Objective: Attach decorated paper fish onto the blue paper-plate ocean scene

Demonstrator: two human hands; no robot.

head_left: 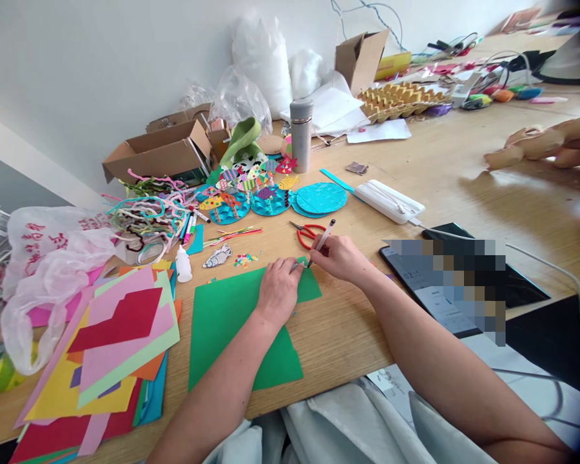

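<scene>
My left hand (278, 287) presses down on a green paper sheet (222, 328), its fingers bent together over a small greyish paper cutout (300, 263) near the sheet's far edge. Most of that cutout is hidden under the fingertips. In my right hand (338, 258) is a pen (327, 233), its tip down by the cutout. Just beyond this hand lie red-handled scissors (309, 233). A black-and-white fish cutout (217, 256), small colored paper bits (246, 259) and a white squeeze bottle (183, 264) are beyond the green sheet.
Stacked colored papers (120, 322) and a plastic bag (53, 258) lie left. Behind are pipe cleaners (149, 209), blue discs with paper fish (270, 201), and a grey bottle (300, 138). A white power bank (389, 200), phone (415, 283) and another person's hand (536, 142) are right.
</scene>
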